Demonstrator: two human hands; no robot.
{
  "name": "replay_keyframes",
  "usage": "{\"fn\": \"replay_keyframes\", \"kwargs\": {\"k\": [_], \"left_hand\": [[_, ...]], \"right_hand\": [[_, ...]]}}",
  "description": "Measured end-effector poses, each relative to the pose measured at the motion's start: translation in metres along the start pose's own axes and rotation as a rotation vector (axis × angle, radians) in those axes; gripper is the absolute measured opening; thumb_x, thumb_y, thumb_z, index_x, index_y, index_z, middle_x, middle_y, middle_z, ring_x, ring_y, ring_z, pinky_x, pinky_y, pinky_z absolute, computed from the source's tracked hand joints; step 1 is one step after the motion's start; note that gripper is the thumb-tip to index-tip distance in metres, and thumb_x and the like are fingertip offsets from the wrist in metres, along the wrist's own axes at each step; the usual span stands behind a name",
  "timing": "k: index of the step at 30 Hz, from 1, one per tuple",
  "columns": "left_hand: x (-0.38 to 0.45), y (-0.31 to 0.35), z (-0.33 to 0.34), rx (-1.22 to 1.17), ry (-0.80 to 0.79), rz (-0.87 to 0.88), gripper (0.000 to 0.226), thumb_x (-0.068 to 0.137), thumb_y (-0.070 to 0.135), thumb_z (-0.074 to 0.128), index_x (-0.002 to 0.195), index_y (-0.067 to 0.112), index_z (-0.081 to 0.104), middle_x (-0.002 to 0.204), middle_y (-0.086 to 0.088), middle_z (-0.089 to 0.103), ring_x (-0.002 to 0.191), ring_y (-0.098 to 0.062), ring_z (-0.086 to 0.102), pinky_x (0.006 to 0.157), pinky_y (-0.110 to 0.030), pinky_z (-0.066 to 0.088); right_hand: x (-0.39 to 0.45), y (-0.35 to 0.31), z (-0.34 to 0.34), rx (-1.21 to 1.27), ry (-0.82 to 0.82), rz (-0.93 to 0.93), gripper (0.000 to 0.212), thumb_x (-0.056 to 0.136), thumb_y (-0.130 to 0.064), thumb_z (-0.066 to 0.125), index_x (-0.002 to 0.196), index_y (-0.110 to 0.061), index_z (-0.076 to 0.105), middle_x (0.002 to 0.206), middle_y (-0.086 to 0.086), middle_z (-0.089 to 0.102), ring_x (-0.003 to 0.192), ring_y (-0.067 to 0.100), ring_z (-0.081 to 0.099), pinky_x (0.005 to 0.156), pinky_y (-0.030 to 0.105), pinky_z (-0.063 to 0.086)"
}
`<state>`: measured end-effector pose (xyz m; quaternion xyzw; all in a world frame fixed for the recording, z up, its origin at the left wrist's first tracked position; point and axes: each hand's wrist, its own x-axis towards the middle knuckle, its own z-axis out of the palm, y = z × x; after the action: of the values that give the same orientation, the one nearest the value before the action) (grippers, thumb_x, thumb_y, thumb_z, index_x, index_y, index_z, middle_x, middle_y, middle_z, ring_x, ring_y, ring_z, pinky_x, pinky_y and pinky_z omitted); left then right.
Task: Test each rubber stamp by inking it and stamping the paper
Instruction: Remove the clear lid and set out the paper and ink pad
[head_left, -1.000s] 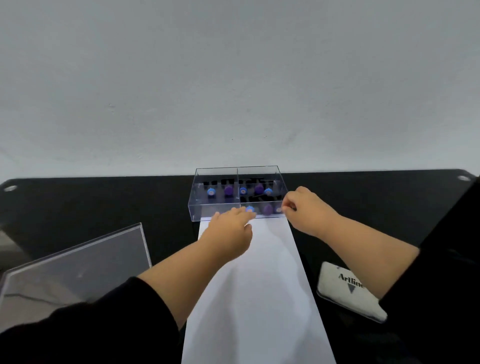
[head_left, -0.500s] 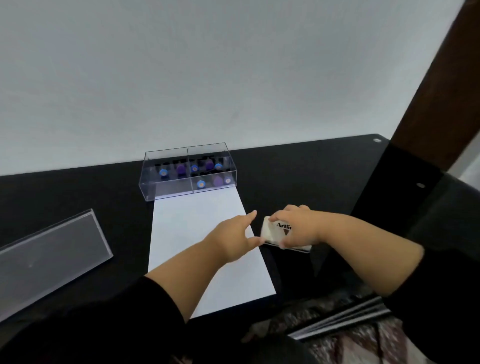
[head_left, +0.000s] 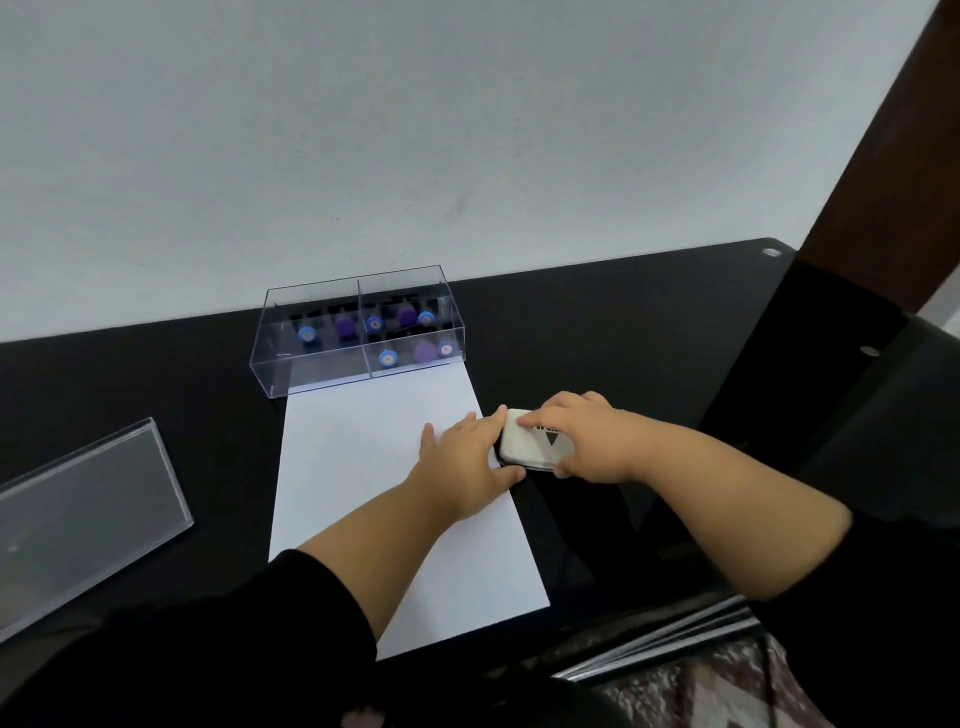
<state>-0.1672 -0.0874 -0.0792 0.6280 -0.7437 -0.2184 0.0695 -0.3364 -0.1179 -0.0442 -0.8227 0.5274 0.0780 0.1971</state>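
A white ink pad case (head_left: 524, 441) with a black triangle on its lid lies on the black table just right of the white paper sheet (head_left: 363, 447). My right hand (head_left: 587, 441) grips the case from the right, fingers over the lid. My left hand (head_left: 462, 462) rests on the paper's right edge, its fingers and thumb around the case's left end. Behind the paper stands a clear plastic box (head_left: 358, 332) holding several blue and purple rubber stamps (head_left: 387, 357).
The box's clear lid (head_left: 78, 514) lies at the left on the black table (head_left: 597, 322). A white wall rises behind. A dark wooden post (head_left: 893, 156) stands at the right. The table's front edge runs near my body.
Both hands left the stamp box and came back to the ink pad. The right hand took hold of it first; now the left hand also grasps its left end. The view swung right.
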Motion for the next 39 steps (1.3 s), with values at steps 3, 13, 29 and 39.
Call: {"fn": "replay_keyframes", "kwargs": {"k": [3, 13, 29, 39], "left_hand": [[0.013, -0.007, -0.001, -0.01, 0.004, 0.008, 0.076, 0.093, 0.044, 0.051, 0.153, 0.025, 0.007, 0.157, 0.004, 0.02, 0.147, -0.014, 0.003, 0.115, -0.048, -0.007], [0.04, -0.026, -0.006, 0.017, 0.048, 0.078, 0.08, 0.091, 0.048, 0.053, 0.152, 0.028, 0.006, 0.158, 0.009, 0.016, 0.146, -0.006, 0.003, 0.117, -0.04, -0.009], [0.042, -0.028, -0.003, 0.003, 0.05, 0.079, 0.082, 0.091, 0.049, 0.053, 0.152, 0.028, 0.002, 0.158, 0.009, 0.013, 0.144, -0.001, 0.0, 0.115, -0.032, -0.014], [0.044, -0.031, -0.002, -0.029, 0.054, 0.104, 0.083, 0.09, 0.05, 0.053, 0.151, 0.03, 0.001, 0.157, 0.015, 0.014, 0.143, 0.003, -0.002, 0.116, -0.03, -0.015]], "right_hand": [[0.014, 0.006, -0.003, 0.026, 0.011, -0.03, 0.066, 0.088, -0.021, 0.06, 0.142, -0.039, 0.028, 0.145, -0.011, 0.026, 0.132, 0.018, 0.021, 0.106, 0.041, 0.032], [0.035, 0.028, -0.014, 0.117, -0.002, -0.174, 0.064, 0.084, -0.028, 0.065, 0.139, -0.04, 0.035, 0.142, -0.018, 0.028, 0.125, 0.012, 0.021, 0.098, 0.022, 0.026], [0.038, 0.051, -0.029, 0.715, 0.047, -0.185, 0.02, 0.083, -0.024, 0.068, 0.1, -0.032, 0.066, 0.11, -0.007, 0.066, 0.101, 0.009, 0.062, 0.094, 0.032, 0.049], [0.07, 0.048, -0.008, 1.064, 0.681, 0.163, 0.02, 0.095, -0.024, 0.05, 0.104, -0.031, 0.067, 0.111, -0.009, 0.063, 0.103, 0.009, 0.057, 0.088, 0.028, 0.048]]}}
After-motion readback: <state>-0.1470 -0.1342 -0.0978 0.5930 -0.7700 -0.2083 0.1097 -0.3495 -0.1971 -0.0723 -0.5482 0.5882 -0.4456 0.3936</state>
